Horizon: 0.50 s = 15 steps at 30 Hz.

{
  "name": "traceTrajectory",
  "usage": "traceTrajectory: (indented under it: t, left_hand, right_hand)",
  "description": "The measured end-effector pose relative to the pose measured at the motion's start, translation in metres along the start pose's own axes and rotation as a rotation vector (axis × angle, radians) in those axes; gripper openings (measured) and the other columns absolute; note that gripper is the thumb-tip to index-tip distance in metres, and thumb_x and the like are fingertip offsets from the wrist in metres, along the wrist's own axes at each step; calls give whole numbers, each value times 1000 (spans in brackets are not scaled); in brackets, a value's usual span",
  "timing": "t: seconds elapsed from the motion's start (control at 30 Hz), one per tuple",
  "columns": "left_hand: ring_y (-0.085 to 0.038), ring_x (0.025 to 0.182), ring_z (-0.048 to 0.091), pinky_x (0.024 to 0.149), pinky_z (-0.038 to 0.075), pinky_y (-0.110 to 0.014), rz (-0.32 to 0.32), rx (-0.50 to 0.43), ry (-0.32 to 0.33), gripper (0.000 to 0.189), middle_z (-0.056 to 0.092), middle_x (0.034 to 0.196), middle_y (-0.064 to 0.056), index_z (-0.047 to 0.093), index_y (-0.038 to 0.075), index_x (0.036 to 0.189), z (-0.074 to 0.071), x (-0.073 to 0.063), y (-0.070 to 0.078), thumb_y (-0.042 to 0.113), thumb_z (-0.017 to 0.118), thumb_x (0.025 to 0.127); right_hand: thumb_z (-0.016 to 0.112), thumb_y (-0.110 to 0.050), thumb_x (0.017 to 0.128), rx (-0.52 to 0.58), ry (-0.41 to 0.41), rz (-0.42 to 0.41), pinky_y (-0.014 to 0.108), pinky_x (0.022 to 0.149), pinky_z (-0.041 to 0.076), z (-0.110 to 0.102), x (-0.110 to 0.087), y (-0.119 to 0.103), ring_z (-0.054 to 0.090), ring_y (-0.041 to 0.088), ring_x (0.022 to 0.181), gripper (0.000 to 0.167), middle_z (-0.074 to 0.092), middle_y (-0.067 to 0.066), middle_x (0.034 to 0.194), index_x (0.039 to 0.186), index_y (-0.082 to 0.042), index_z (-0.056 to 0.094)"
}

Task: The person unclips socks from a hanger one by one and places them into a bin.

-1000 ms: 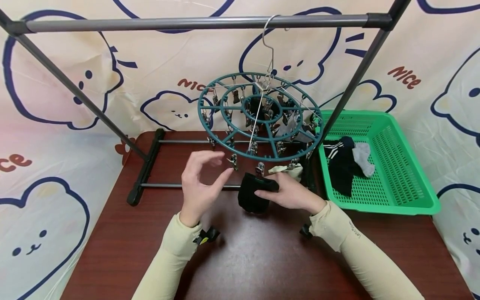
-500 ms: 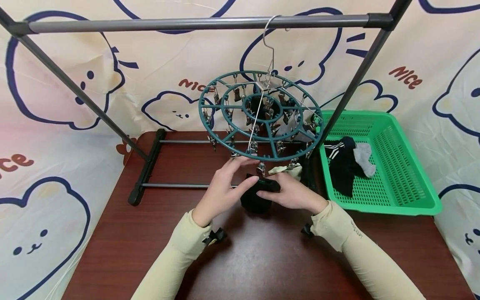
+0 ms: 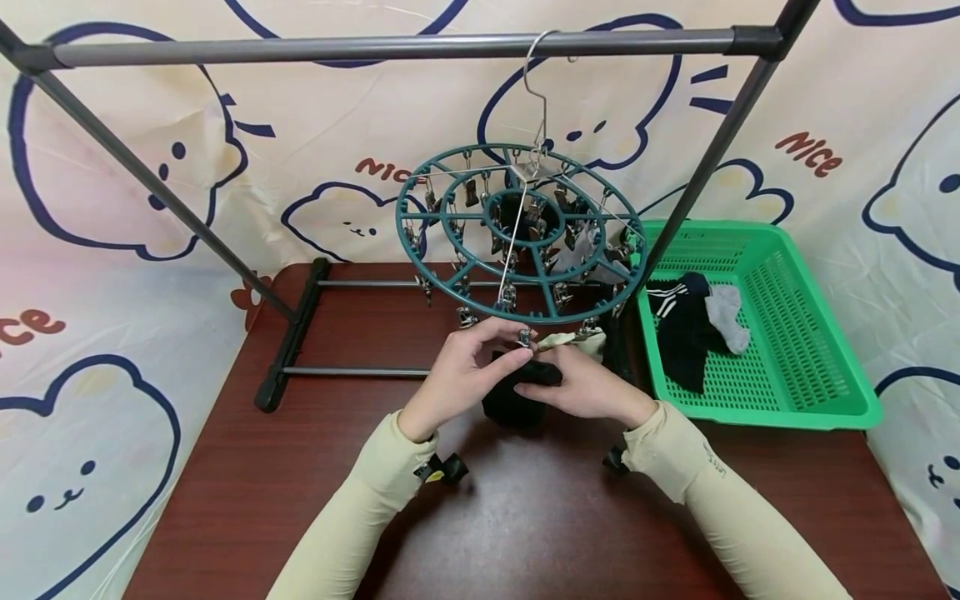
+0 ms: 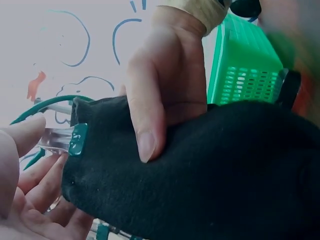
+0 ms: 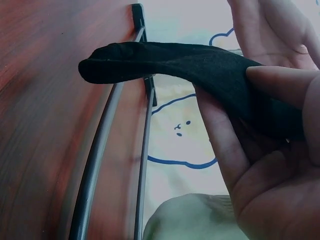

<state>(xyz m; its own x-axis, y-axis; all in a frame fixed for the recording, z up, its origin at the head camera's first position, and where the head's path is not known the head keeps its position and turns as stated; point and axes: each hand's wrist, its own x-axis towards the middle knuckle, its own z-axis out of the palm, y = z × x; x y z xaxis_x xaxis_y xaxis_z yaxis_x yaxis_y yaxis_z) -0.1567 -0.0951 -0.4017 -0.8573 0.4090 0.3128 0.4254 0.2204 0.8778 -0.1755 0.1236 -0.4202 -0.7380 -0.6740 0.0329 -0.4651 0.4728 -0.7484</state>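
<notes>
My right hand [image 3: 588, 385] grips a black sock [image 3: 512, 407] below the front rim of a round teal clip hanger [image 3: 553, 317]. In the left wrist view its thumb lies across the sock's fabric near the cuff. My left hand [image 3: 467, 373] pinches a metal clip [image 4: 56, 140] by the cuff, thumb on one side and fingers on the other. The clip's teal tip [image 4: 78, 139] lies over the cuff's edge. In the right wrist view the sock's toe [image 5: 102, 65] sticks out free, away from the fingers.
The hanger hooks over a grey rail [image 3: 300, 50]; several clips and some socks hang from it. A pale sock [image 3: 592, 342] hangs just behind the right hand. At the right stands a green basket [image 3: 795, 400] with dark clothing [image 3: 686, 333] and a grey sock [image 3: 726, 317].
My left hand has moved right from a side clip to the clip at the black sock and now pinches it. The right hand has stayed nearly still with the sock.
</notes>
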Motion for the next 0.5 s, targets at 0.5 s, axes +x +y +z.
traceTrajectory:
  t: [0.5]
  left_hand:
    - [-13,94,71,86,59,-31,-9,-83,22,18,75,111,-6,72,8,118,5,3,-1,13,67,101]
  right_hand:
    - [71,-24,100,-3,-14,11,42,101,53,0,1,0,65,14,117,42,69,3,134,138,-8,66]
